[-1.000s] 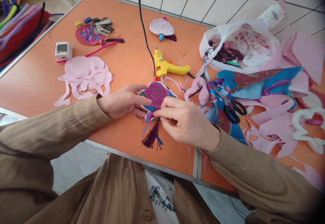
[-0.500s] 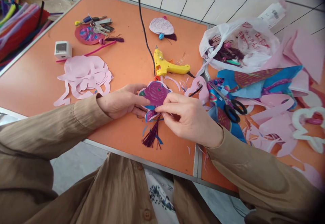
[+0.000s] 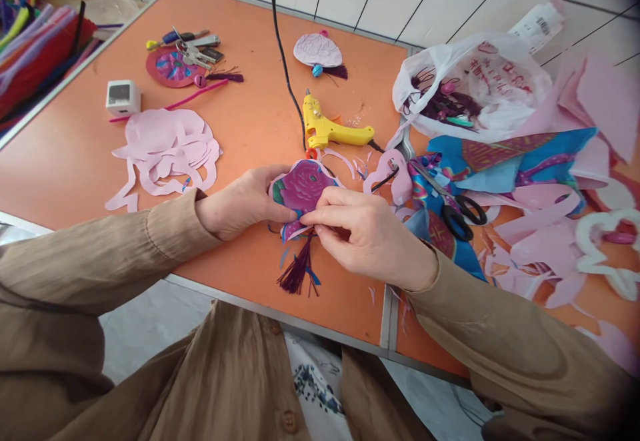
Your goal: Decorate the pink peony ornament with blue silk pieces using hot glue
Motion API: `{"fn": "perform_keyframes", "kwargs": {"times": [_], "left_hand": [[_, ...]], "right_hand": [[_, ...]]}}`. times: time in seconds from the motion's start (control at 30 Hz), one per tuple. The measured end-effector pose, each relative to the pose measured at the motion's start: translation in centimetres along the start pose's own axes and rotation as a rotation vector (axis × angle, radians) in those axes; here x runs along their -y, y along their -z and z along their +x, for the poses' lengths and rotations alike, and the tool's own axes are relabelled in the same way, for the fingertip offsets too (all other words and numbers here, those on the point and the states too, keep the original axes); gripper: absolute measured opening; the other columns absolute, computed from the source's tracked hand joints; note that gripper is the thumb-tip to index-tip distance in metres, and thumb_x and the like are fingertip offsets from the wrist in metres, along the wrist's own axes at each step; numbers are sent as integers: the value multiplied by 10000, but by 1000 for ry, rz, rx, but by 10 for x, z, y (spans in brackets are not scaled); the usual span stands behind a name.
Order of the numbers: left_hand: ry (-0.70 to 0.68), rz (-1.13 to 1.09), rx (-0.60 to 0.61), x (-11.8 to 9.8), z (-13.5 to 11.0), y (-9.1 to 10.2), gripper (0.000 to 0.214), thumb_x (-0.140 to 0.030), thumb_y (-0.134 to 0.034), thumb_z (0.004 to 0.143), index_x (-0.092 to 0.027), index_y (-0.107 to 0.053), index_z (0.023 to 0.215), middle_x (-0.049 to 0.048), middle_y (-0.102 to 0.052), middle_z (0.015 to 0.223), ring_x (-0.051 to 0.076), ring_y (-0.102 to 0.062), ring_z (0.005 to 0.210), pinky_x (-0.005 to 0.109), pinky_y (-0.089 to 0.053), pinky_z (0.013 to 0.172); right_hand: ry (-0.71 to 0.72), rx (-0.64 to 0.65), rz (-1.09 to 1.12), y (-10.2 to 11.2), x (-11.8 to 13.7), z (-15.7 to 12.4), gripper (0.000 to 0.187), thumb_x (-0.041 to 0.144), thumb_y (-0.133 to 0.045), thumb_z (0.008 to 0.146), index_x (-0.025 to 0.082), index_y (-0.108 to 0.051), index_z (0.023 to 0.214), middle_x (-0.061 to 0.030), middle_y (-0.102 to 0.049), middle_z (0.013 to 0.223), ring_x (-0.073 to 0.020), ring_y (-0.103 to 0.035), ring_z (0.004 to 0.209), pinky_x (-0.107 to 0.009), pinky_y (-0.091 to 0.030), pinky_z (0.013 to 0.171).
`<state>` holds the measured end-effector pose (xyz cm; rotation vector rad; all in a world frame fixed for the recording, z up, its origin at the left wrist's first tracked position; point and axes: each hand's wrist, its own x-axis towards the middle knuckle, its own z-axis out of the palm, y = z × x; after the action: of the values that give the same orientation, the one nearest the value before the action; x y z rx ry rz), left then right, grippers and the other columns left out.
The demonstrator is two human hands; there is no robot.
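A purple floral fabric piece [image 3: 304, 184], edged in pale pink, is held over the front of the orange table. My left hand [image 3: 245, 202] grips its left side, thumb on top and fingers behind. My right hand [image 3: 357, 228] pinches the lower edge with thumb and forefinger and covers part of its right side. From that lower edge hangs a dark purple tassel [image 3: 299, 269], its strands spread over the tabletop. Just beyond the piece lies a yellow glue gun [image 3: 335, 131], nozzle pointing away. Whether anything small sits between my right fingertips is hidden.
Scissors [image 3: 453, 208] lie right among fabric and pink felt scraps [image 3: 537, 228]. A white plastic bag [image 3: 515, 81] stands behind them. Pink cut-outs [image 3: 165, 144], a white cube [image 3: 123, 98] and keys [image 3: 195, 53] are at left. A black cord [image 3: 283, 48] hangs down to the table.
My left thumb has shifted slightly along the fabric piece towards my right fingertips. The piece's lower tip has moved a little to the left. Both hands keep their hold.
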<state>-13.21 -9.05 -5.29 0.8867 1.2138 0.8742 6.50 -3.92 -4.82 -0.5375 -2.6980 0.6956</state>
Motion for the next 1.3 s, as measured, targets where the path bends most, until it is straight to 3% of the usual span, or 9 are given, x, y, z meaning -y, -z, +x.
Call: {"fn": "perform_keyframes", "kwargs": {"times": [0.2,0.4,0.57,0.67,0.8,0.87,1.03,1.23,1.3], "left_hand": [[-49,32,-34,0,1,0,517,-115,-816,597,-138,-651,1087,10,-718,912,167,-657,840,264,-510,752],[-153,80,-88,1,4,4,639,-160,-832,585,-107,-624,1186,79,-737,1074,237,-675,997,346,-529,887],[-146,96,-93,1,4,5,703,-168,-806,577,-84,-601,1244,84,-743,1063,264,-679,1020,377,-522,918],[-149,105,-110,0,3,6,750,-167,-805,563,-98,-596,1279,67,-751,1054,258,-688,992,373,-529,897],[-176,137,-144,-3,2,7,757,-168,-795,583,-100,-591,1309,76,-749,1108,238,-688,954,355,-531,862],[-184,121,-136,-5,2,8,769,-179,-809,579,-94,-593,1311,79,-752,1109,226,-687,934,341,-528,848],[-191,81,-134,-7,2,9,783,-190,-829,579,-98,-591,1319,71,-761,1074,217,-689,908,327,-528,826],[-213,70,-114,-2,6,9,723,-141,-811,577,-104,-612,1271,64,-757,1049,229,-692,952,341,-526,874],[-218,65,-112,0,7,9,714,-125,-802,584,-105,-608,1271,68,-753,1061,233,-690,977,338,-526,879]], "right_hand": [[-23,-72,11,10,0,1,274,60,-530,886,218,-753,873,-43,-661,812,-156,-601,718,-288,-455,600],[0,-133,-37,18,-2,2,250,58,-552,875,209,-749,906,-32,-676,812,-146,-620,691,-286,-476,604],[-17,-198,-194,50,-4,-4,215,94,-565,883,174,-761,919,-39,-700,781,-144,-610,653,-286,-468,584],[-144,-177,-310,85,-11,-13,158,142,-623,870,187,-775,865,-13,-719,729,-118,-577,571,-279,-439,563],[-615,-133,-390,115,-33,-29,204,131,-669,803,207,-789,949,20,-697,634,-122,-571,515,-277,-388,533],[-729,-56,-430,117,-49,-37,195,155,-651,818,185,-778,963,-5,-729,702,-142,-618,575,-287,-421,580],[-838,217,-561,100,-82,-59,305,248,-591,881,166,-736,1137,-71,-769,920,-248,-701,864,-334,-470,702],[-795,169,-597,90,-113,-99,496,307,-611,825,230,-635,1315,-64,-740,1005,-248,-704,917,-354,-521,810],[-784,206,-581,89,-123,-108,589,343,-592,813,248,-558,1393,-71,-733,1038,-264,-704,928,-367,-529,771]]}}
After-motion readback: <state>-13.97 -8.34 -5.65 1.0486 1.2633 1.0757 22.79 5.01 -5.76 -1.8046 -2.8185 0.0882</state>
